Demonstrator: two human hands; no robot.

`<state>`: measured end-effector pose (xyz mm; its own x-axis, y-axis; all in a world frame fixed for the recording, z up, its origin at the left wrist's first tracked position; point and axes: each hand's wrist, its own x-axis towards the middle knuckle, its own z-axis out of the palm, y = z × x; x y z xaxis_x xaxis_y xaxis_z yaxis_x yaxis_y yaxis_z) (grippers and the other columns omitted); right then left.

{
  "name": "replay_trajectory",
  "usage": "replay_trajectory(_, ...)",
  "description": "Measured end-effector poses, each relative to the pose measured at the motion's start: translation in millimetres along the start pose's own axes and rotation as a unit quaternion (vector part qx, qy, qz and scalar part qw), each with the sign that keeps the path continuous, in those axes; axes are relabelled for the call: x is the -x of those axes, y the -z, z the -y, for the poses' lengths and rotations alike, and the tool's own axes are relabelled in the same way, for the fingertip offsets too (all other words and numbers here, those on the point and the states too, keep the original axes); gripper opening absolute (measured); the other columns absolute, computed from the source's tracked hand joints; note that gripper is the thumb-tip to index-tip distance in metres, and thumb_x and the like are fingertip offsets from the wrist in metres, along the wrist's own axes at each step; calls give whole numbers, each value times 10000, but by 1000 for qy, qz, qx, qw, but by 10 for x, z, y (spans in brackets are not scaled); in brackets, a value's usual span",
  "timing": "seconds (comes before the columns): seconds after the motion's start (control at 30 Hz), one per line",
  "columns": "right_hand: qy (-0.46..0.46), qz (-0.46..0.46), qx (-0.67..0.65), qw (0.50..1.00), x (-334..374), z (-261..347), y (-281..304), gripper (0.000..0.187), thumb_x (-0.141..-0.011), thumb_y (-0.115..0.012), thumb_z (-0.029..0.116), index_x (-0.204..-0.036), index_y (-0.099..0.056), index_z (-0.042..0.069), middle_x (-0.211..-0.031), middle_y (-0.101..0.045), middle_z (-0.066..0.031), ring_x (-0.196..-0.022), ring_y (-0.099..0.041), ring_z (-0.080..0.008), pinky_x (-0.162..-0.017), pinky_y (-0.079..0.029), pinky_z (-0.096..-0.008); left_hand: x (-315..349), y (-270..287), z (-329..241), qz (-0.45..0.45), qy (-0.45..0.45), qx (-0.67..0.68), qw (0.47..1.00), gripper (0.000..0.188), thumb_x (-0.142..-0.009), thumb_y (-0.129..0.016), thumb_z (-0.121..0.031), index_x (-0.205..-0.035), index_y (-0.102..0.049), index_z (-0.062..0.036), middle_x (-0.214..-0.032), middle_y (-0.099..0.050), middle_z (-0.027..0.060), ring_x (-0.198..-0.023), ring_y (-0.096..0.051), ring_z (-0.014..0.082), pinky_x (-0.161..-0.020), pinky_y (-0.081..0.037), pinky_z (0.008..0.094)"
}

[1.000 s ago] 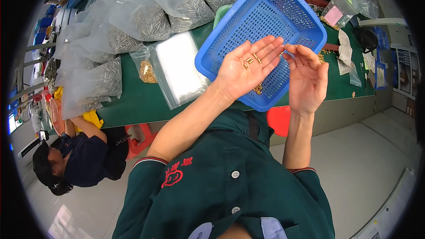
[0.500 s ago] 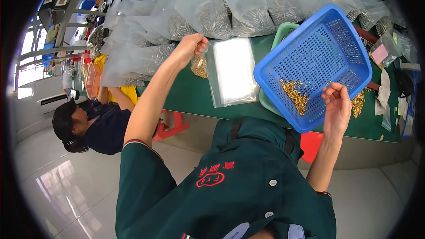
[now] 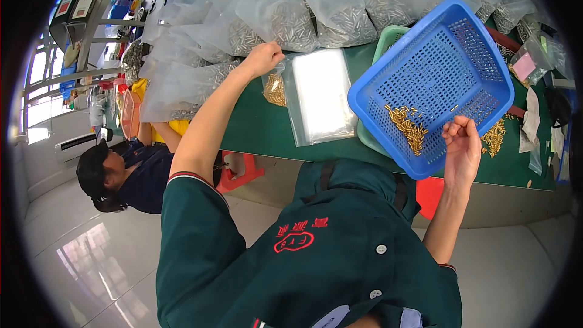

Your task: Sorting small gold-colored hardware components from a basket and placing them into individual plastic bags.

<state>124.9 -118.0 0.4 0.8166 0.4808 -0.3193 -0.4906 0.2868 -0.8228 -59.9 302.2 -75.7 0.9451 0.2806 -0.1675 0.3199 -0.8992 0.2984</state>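
My left hand point(image 3: 265, 59), its fingers curled into a fist, is at the top of a small clear bag of brass-coloured pieces point(image 3: 275, 89). Whether it grips the bag or something else is hidden. A blue plastic basket point(image 3: 419, 42) rests tilted over a green one point(image 3: 393, 35), with a small heap of brass pins point(image 3: 408, 129) in its near left part. At the basket's near right rim is my right hand point(image 3: 463, 149), fingers bent together. Anything between those fingertips is too small to make out.
A stack of clear flat bags point(image 3: 323, 96) lies between my hands on the green table point(image 3: 255, 130). Large bags of silver pins point(image 3: 346, 24) line the back. More brass pins point(image 3: 495, 138) lie right of the basket. A person in a dark cap point(image 3: 94, 170) sits at left.
My left fist has turned so its back faces up more, and shifted slightly toward the far side. My right hand stays in nearly the same place by the basket.
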Motion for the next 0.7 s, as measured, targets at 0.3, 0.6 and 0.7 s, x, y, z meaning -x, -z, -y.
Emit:
replay_trajectory(0.3,-6,31,-6,999,-23,-6,-63,305,-906,-384,219,-854,-561,-24,-680,-506,-47,-704,-494,-147,-666,-408,-267,34,24,82,131,74,23,988,340,-806,-500,-299,-655,-574,-3,-658,-574,151,-650,-549,324,-630,-429,379)
replay_trajectory(0.6,-17,65,193,979,-66,-100,-16,259,-894,-412,188,-888,-576,-13,-704,-545,-27,-685,-507,-117,-647,-387,-229,1,85,15,321,156,127,925,658,-830,-338,-571,-716,-616,14,-716,-604,109,-701,-572,203,-703,-440,312)
replay_trajectory(0.7,40,133,507,851,-109,-221,30,180,-847,-452,116,-927,-568,4,-727,-576,-102,-701,-565,-202,-613,-431,-316,19,58,72,312,166,132,926,697,-812,-335,-613,-760,-623,20,-803,-611,117,-769,-578,205,-760,-439,311)
